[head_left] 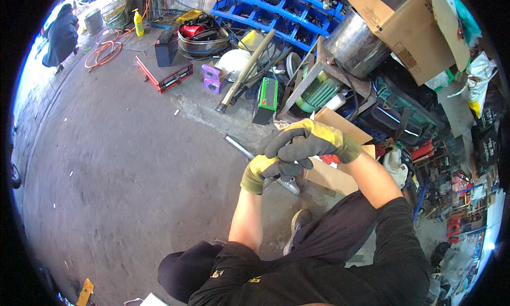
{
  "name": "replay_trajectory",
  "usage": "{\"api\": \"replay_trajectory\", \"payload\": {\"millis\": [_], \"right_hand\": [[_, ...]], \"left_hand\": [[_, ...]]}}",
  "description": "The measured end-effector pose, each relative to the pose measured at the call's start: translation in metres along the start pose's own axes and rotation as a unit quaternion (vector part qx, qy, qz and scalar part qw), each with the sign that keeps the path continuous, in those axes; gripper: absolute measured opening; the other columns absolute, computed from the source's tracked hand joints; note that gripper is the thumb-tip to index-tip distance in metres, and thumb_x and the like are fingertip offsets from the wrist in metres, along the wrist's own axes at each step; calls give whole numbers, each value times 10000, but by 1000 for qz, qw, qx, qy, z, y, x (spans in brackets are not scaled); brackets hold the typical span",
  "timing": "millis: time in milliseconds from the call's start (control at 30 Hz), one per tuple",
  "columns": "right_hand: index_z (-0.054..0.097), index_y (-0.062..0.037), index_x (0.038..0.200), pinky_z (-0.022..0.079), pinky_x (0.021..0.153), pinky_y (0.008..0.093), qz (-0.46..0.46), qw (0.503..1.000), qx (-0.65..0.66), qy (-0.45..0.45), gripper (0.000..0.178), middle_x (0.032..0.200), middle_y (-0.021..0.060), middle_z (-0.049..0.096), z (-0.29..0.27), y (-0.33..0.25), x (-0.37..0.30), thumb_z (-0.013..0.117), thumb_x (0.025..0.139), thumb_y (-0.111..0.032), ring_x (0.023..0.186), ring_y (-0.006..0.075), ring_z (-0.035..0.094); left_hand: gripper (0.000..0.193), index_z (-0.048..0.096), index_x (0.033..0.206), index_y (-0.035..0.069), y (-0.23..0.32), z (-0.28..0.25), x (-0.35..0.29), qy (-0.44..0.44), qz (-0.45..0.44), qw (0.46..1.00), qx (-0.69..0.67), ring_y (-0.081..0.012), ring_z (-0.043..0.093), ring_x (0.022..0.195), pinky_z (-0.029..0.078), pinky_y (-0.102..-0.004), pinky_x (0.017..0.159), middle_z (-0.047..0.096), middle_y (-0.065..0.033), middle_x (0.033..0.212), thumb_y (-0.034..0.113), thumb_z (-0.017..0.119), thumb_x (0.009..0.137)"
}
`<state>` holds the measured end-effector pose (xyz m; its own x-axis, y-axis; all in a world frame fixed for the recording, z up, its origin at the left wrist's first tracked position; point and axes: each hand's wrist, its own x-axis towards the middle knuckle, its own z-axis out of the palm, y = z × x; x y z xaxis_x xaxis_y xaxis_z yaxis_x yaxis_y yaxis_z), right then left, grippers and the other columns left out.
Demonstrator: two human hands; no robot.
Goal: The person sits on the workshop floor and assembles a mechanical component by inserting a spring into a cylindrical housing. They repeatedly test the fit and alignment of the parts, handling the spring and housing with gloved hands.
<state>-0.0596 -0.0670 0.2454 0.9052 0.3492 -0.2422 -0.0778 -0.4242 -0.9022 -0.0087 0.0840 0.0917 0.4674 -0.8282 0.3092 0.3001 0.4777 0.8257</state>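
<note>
My hands, in yellow work gloves with dark grey palms and fingers, meet in front of me. My left hand [266,170] is closed, its fingers curled in below the right. Over it my right hand [311,141] bends its fingers, touching the left glove. Whatever lies between the gloves, if anything, is hidden. Beneath them a shiny metal tube [239,145] slants from upper left to lower right, its middle covered by the gloves; I cannot tell whether it is held or on the floor. An opened cardboard box [329,177] lies just right of the hands.
A green-topped battery [265,100], a long pole [247,72] and a red-edged case [164,75] lie ahead. Blue parts bins [276,11] stand behind. At right are a green motor [319,92], a metal drum [357,44] and a large carton [411,32]. Another person [62,37] is far left.
</note>
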Motion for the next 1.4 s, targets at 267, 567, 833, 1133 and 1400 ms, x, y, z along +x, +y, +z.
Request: {"api": "replay_trajectory", "payload": {"millis": [267, 567, 833, 1133, 1400], "right_hand": [[716, 27, 1268, 579, 867, 269, -3, 875, 158, 457, 268, 1029, 97, 789, 48, 18, 61, 678, 1028, -84, 957, 154, 745], [810, -3, 1093, 555, 969, 316, -132, 990, 34, 35, 217, 1161, 62, 786, 13, 1, 13, 767, 912, -113, 1043, 141, 694], [776, -35, 1157, 545, 806, 255, -16, 862, 173, 476, 199, 1030, 21, 793, 64, 18, 61, 747, 982, -125, 918, 93, 703], [753, 12, 1159, 568, 931, 311, -12, 999, 28, 27, 291, 1057, 56, 774, 13, 14, 1, 746, 891, -103, 983, 102, 685], [759, -28, 1165, 540, 782, 252, -42, 918, 102, 381, 282, 1021, 10, 767, 53, 25, 53, 785, 1004, -257, 873, 69, 667]], "left_hand": [[220, 769, 1081, 15, -12, 11, 23, 253, -103, 958, 85, -144, 716, 760, 567, -313, 676, 757, -47, 855, 79, 730, 874], [566, 629, 1324, 33, 10, -12, -15, 18, -67, 997, 22, -146, 665, 683, 484, -292, 542, 749, -66, 914, -5, 786, 782], [344, 739, 1168, -25, -25, 19, 13, 346, 8, 924, 163, -185, 741, 810, 565, -330, 731, 777, -64, 892, 111, 792, 856], [603, 645, 1351, 72, 10, -18, -7, 14, 110, 974, 197, -177, 709, 836, 588, -315, 698, 723, -86, 1035, 97, 878, 795], [159, 727, 1067, 11, -41, 19, 11, 331, 3, 944, -11, -137, 672, 773, 552, -293, 694, 749, -50, 914, -8, 678, 916]]}}
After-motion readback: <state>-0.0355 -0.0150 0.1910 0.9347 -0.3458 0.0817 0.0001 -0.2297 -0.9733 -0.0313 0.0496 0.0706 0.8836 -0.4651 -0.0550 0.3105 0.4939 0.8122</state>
